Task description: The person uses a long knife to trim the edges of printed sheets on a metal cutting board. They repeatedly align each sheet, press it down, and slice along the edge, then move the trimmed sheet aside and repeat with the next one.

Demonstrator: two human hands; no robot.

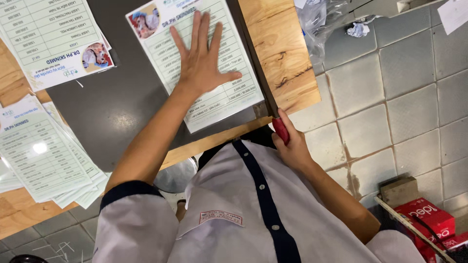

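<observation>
A printed sheet [202, 63] with a table of lines and a small photo in its corner lies on the dark bed of a paper cutter [112, 104], its right edge against the cutter's long blade arm [256, 63]. The left hand [202, 61] presses flat on the middle of this sheet, palm down, all five fingers spread wide and gripping nothing. At the near end of the blade arm, the right hand [292, 143] is closed around the red handle [281, 130], fingers wrapped about it, just off the near corner of the wooden table [287, 53]. The blade arm lies low along the right edge of the cutter bed. On the far left of the bed rests a second printed sheet [53, 39] on top of others like it. A fanned stack of similar sheets [41, 156] sits on the table to the left, partly overhanging the near edge. The person wears a white top with dark trim. To the right is a grey tiled floor [414, 92], with a crumpled clear plastic bag [321, 22] near the table and red cartons [429, 221] at the lower right.
</observation>
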